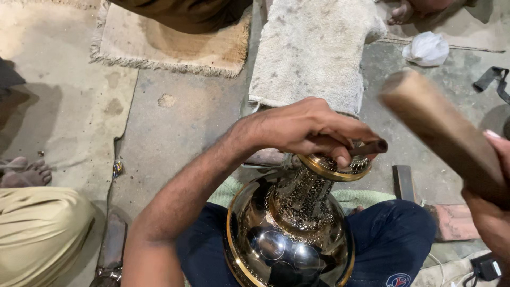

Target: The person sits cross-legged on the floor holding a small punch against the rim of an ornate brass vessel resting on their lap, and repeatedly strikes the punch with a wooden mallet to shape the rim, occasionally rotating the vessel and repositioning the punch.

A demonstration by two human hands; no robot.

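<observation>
The left hand point(303, 127), at the middle of the frame, has its grip closed around a dark punch point(369, 147), whose long axis runs left to right across the rim of the brass vase point(289, 228). The vase stands between the person's knees in the lower middle, its neck pointing up toward this hand. The right hand point(491, 212) (at the right edge, partly cut off) is closed around a wooden mallet point(441, 127), which is raised, blurred, and up-right of the punch.
</observation>
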